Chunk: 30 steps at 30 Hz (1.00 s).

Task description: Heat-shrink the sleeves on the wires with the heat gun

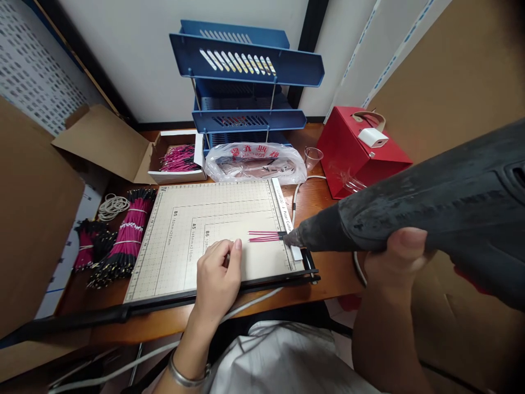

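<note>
My right hand [396, 260] grips a large dark heat gun [410, 191], with a bit of red showing on its underside. Its tapered nozzle points left, its tip right at the dark ends of several thin magenta wires [262, 236]. These wires lie side by side on a cream paper cutter board [233, 213] printed with size marks. Curled into a loose fist, my left hand [219, 279] rests at the board's front edge, left of the wires. No object shows in its fingers.
Tied bundles of magenta wires [129, 232] lie left of the board. An open box [176, 174] holds more wires. Behind are a plastic bag [256, 164], blue tray rack [246, 65], clear cup [313, 157] and red box [348, 148]. The cutter's black handle [82, 318] extends left.
</note>
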Each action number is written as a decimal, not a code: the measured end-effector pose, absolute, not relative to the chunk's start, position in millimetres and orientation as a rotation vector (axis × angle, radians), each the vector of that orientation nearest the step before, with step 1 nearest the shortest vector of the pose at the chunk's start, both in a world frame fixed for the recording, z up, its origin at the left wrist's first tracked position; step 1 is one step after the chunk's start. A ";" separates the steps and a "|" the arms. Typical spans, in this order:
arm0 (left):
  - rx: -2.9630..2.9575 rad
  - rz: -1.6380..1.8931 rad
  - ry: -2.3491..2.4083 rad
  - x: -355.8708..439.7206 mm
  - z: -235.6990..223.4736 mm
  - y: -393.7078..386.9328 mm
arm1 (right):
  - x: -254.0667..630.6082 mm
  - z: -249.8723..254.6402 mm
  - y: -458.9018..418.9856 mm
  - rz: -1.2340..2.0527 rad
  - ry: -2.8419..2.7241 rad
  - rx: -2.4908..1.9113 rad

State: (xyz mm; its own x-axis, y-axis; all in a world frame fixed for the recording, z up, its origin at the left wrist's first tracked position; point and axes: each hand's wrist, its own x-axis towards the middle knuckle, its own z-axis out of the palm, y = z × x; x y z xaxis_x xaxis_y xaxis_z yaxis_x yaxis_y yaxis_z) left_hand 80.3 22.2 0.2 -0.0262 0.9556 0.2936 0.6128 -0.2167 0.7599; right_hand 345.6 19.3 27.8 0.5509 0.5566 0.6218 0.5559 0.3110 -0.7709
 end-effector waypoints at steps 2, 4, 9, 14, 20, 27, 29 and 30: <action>1.860 1.133 1.637 80.5 -0.5 22.4 | 345.2 27.5 23.2 -0.012 -1.050 -1.328; 1.862 1.132 1.640 80.6 -1.3 22.4 | 345.2 26.1 26.9 -0.003 -1.029 -1.303; 1.860 1.135 1.643 81.0 -2.2 22.0 | 347.1 21.8 34.7 0.025 -1.097 -1.317; 1.861 1.141 1.637 81.1 -1.5 19.7 | 345.9 24.2 44.8 -0.016 -1.066 -1.349; 1.863 1.140 1.641 82.2 -1.6 19.7 | 346.6 21.4 43.2 0.046 -1.073 -1.290; 1.871 1.120 1.648 82.5 -1.0 19.9 | 343.1 28.2 48.0 -0.023 -1.122 -1.312; 1.882 1.116 1.644 82.8 -1.0 18.8 | 339.6 34.8 51.3 -0.029 -1.105 -1.345; 1.888 1.121 1.640 83.1 -1.0 18.3 | 338.2 37.7 52.5 -0.034 -1.102 -1.362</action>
State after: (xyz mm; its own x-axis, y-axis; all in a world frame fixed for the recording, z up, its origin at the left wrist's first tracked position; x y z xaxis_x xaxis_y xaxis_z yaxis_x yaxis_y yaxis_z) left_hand 83.1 18.3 -1.0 -0.0091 0.9514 0.3079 0.6322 -0.2331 0.7389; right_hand 338.2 52.5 37.7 0.5330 0.5581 0.6360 0.5959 0.2859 -0.7504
